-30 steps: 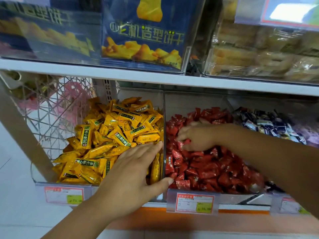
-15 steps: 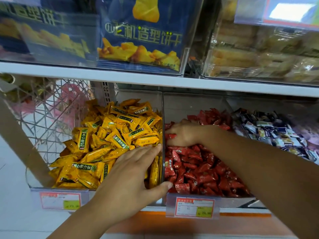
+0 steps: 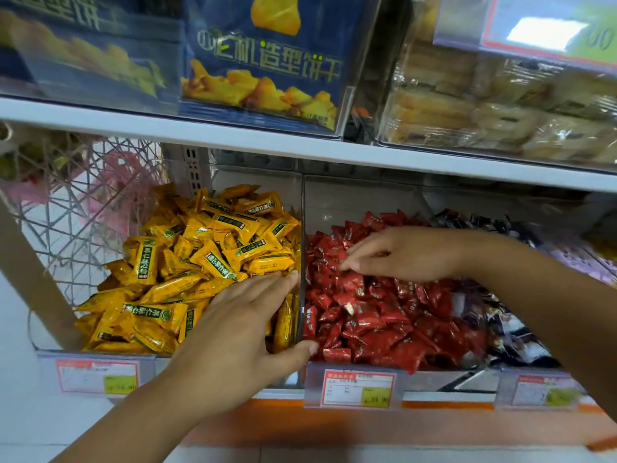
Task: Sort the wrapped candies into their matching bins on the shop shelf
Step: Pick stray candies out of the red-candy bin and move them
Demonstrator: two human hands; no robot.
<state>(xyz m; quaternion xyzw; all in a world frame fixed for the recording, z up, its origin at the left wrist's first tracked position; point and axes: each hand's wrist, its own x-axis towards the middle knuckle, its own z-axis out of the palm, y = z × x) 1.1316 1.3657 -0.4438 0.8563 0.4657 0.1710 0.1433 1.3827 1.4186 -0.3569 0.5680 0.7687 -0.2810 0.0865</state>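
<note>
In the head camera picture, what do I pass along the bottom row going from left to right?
From the left: wire basket → yellow candies → clear divider → red candies → dark blue-and-white candies → blurry purple packets.

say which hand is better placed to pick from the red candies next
Right. Right hand is over the red candies, fingers down at them; the left hand lies flat on the yellow candies.

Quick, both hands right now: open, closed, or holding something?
Left hand: open, flat on the yellow candies.
Right hand: fingers bent into the red candies; holding one cannot be told.
</note>
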